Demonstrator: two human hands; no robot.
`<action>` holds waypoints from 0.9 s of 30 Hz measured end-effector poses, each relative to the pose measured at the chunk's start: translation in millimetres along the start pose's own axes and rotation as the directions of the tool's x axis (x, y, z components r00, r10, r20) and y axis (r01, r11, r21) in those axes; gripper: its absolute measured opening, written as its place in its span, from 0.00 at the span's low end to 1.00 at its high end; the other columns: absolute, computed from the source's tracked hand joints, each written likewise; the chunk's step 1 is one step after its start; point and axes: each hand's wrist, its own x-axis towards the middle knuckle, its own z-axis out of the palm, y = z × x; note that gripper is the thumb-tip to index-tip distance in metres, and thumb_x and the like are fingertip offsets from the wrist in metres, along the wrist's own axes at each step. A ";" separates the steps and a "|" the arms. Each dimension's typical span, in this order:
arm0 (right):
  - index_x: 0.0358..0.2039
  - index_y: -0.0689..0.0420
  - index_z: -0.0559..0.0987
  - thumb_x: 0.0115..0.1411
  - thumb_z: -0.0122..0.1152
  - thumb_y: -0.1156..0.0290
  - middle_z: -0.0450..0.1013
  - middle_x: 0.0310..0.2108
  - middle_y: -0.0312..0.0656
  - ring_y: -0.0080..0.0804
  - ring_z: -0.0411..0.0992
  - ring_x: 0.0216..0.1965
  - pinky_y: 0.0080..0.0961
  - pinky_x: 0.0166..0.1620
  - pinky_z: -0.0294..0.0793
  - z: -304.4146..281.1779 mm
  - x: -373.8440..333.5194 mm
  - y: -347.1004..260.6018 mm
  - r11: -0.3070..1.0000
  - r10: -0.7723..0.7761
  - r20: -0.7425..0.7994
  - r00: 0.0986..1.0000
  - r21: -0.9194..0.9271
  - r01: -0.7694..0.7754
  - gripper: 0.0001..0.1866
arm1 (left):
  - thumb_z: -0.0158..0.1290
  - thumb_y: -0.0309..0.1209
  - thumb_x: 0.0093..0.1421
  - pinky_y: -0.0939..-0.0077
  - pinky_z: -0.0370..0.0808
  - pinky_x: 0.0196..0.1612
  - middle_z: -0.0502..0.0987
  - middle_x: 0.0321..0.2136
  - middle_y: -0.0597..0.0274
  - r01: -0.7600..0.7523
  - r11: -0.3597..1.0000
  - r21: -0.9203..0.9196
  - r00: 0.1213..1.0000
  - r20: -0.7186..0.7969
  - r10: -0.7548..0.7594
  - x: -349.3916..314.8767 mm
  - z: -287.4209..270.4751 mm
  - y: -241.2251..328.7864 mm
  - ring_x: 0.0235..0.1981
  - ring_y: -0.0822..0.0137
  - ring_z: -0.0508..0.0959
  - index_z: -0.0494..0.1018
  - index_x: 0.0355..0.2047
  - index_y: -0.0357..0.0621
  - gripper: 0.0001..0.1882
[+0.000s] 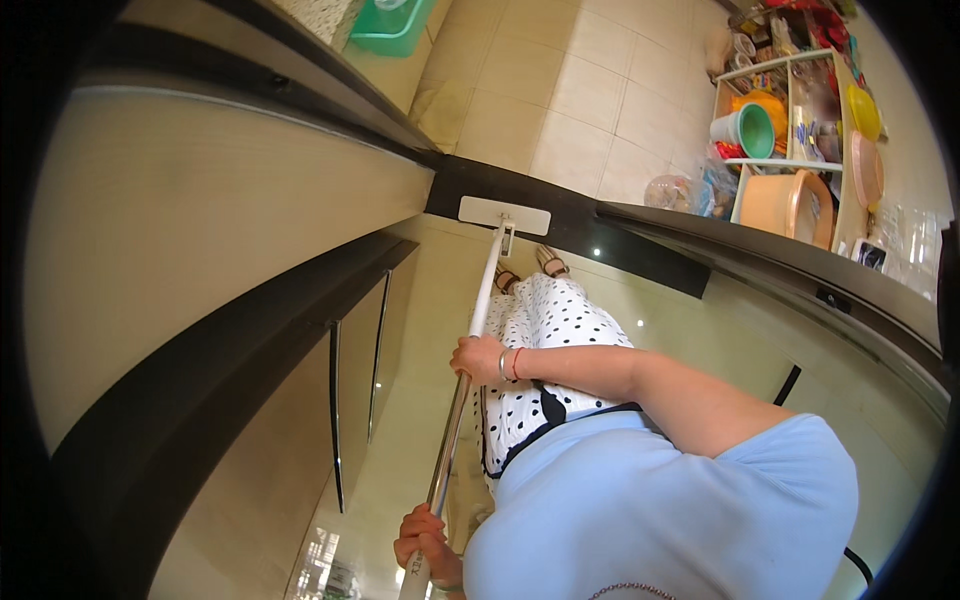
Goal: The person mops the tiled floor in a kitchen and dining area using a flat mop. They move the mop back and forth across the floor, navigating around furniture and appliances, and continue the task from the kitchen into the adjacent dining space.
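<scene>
A flat mop with a white rectangular head and a long white and silver pole slants up through the view. Its head rests on the dark threshold strip in the doorway, just beyond my feet. My right hand is closed round the middle of the pole, with a bangle and a red string at its wrist. Lower down, near the pole's top end, my left hand also wraps round it. Part of that hand is hidden behind the pole.
Dark-framed door panels stand close on the left, with long black handles. Beyond the threshold lies a tiled floor. Shelves holding tubs and a bucket stand at far right; a green basin is at far left.
</scene>
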 end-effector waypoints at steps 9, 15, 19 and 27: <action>0.32 0.49 0.81 0.54 0.58 0.67 0.76 0.35 0.34 0.35 0.70 0.47 0.41 0.40 0.73 -24.0 6.7 25.3 0.999 -0.024 0.092 0.995 -0.028 0.026 0.06 | 0.44 0.27 0.65 0.57 0.74 0.40 0.65 0.14 0.63 -0.136 0.988 -0.078 0.991 -0.002 0.137 8.8 15.1 -37.4 0.20 0.66 0.68 0.59 0.28 0.50 0.08; 0.31 0.48 0.80 0.51 0.60 0.70 0.76 0.32 0.33 0.33 0.72 0.43 0.37 0.39 0.71 -52.7 5.3 63.9 0.993 -0.054 -0.087 0.995 -0.110 0.044 0.06 | 0.50 0.33 0.65 0.55 0.75 0.42 0.68 0.18 0.63 -0.146 0.961 -0.233 0.986 0.047 0.162 36.6 50.9 -45.0 0.22 0.65 0.69 0.61 0.29 0.50 0.10; 0.31 0.47 0.80 0.47 0.63 0.72 0.75 0.29 0.34 0.34 0.72 0.40 0.36 0.38 0.73 -71.0 15.2 112.6 0.979 -0.080 -0.225 0.971 -0.200 0.034 0.08 | 0.51 0.31 0.63 0.51 0.74 0.44 0.71 0.21 0.60 -0.154 0.910 -0.386 0.972 0.107 0.210 66.3 79.4 -73.8 0.25 0.63 0.71 0.63 0.32 0.49 0.07; 0.21 0.49 0.75 0.51 0.58 0.67 0.73 0.27 0.37 0.41 0.71 0.39 0.38 0.36 0.74 -159.4 -10.0 243.0 0.925 0.153 -0.402 0.903 -0.262 -0.274 0.05 | 0.53 0.13 0.52 0.51 0.73 0.51 0.73 0.25 0.59 -0.220 0.832 -0.510 0.868 0.287 0.406 113.3 216.4 -130.1 0.28 0.63 0.77 0.64 0.23 0.42 0.11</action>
